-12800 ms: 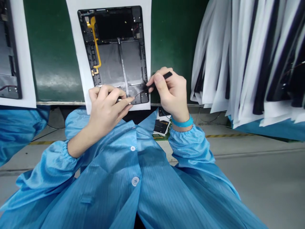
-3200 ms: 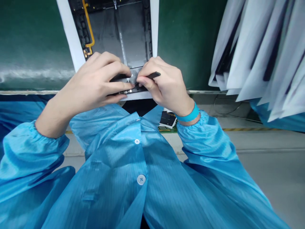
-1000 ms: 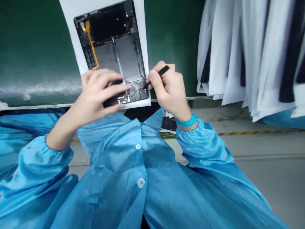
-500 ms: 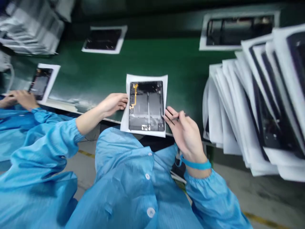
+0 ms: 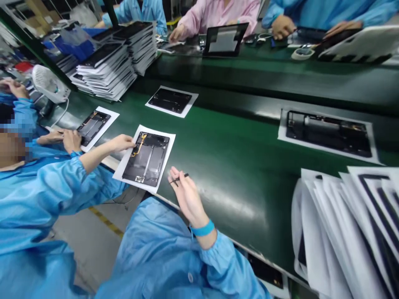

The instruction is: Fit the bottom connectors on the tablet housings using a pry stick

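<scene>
Both hands were off the black tablet housing (image 5: pixel 146 160) on white paper (image 5: pixel 134 185): the open left hand (image 5: pixel 123 143) lay at ten o'clock, the right hand (image 5: pixel 187 197) at four, pinching slim black tweezers (image 5: pixel 179 177).

We see matt white paper (image 5: pixel 120 176) beneath a tablet housing (image 5: pixel 146 160) of dull dark plastic with smooth grey panels; beside the paper are a glossy green belt (image 5: pixel 224 182), matt black tweezers (image 5: pixel 186 175) and a sheeny cloth smock (image 5: pixel 156 245).

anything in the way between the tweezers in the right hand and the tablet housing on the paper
Nothing visible does. The slim black tweezers in the right hand are just off the edge of the white paper sheet. Only a strip of green bench and the paper's margin lie before the open black tablet housing.
</scene>
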`<state>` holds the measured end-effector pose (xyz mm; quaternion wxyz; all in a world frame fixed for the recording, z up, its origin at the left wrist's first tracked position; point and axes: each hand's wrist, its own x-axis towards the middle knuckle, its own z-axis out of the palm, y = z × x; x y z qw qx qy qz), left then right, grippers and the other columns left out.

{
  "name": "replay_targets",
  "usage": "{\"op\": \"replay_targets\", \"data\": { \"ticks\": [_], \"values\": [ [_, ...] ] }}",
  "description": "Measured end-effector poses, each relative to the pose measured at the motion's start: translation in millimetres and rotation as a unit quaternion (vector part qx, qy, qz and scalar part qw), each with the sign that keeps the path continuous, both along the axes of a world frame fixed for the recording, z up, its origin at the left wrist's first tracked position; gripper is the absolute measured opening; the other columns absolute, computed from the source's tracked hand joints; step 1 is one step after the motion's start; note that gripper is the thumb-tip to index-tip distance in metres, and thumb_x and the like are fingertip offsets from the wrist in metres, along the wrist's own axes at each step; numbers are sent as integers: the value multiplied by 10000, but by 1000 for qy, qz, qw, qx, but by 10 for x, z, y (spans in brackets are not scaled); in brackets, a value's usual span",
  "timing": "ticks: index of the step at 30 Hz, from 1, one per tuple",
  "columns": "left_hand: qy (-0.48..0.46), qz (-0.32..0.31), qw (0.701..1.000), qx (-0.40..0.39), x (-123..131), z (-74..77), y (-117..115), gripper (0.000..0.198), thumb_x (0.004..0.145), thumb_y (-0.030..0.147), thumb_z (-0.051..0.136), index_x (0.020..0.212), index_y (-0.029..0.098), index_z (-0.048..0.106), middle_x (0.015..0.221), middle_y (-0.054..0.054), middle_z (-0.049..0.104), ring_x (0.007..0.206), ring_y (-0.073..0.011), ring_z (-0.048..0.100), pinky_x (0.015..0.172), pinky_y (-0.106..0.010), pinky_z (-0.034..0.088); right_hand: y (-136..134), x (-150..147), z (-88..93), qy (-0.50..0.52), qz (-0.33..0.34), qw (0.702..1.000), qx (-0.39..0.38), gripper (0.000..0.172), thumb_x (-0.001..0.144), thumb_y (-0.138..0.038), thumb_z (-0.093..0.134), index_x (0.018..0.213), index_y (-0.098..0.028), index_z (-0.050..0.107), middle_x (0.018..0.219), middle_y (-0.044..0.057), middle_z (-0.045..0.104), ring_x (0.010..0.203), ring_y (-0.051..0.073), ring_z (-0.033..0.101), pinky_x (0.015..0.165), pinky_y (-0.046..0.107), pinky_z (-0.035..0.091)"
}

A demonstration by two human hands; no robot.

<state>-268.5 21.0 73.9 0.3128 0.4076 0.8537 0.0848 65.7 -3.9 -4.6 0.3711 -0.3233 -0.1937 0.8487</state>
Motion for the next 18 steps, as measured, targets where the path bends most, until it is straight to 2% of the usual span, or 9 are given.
{"op": "replay_targets", "data": {
  "ticks": [2,4,8,10,12,15,18],
  "values": [
    [36,-18,998,-44,-220,50,161,346,1026,374,826,823,128,692,777,22,679,750,-142,679,783,-283,595,-13,68,26,-25,7,1000,10,548,749,-704,981,759,-204,755,1555,140,728,1667,369,490,1432,576,344],
    [70,-32,996,-53,-376,92,500,305,993,357,856,825,142,719,817,7,722,844,-175,724,887,-326,605,-18,292,40,-75,9,997,26,547,837,-715,914,734,-207,739,1634,130,670,1677,363,477,1436,563,340],
    [140,-19,989,29,-614,118,1586,236,1042,380,798,1057,147,768,1160,-60,779,1188,-240,727,1133,-436,568,35,811,20,-140,17,990,12,511,918,-696,853,755,-224,742,1627,119,679,1645,375,522,1424,587,360],
    [156,7,986,59,-691,79,2137,291,1075,413,761,1156,133,754,1249,-85,758,1238,-252,716,1151,-472,577,88,969,-5,-153,36,987,-5,498,944,-693,824,766,-232,756,1636,114,672,1645,378,521,1417,592,373],
    [151,35,985,69,-730,17,2559,323,1082,430,758,1184,124,744,1234,-93,755,1187,-243,733,1105,-468,613,139,1047,-31,-160,48,986,-25,511,944,-705,813,748,-236,763,1632,113,675,1653,384,507,1409,588,392],
    [121,52,987,92,-736,-60,2890,339,1078,442,767,1177,119,738,1172,-88,756,1090,-215,750,1026,-429,650,182,1071,-44,-153,44,986,-54,527,913,-722,833,710,-239,774,1593,130,704,1662,396,491,1410,589,396],
    [76,35,984,159,-733,-82,2980,373,1098,484,730,1161,117,736,1127,-74,754,1034,-191,751,982,-390,659,185,1053,-3,-141,37,986,-79,506,865,-734,874,748,-244,823,1565,145,723,1653,415,499,1418,598,384]
  ]
}}
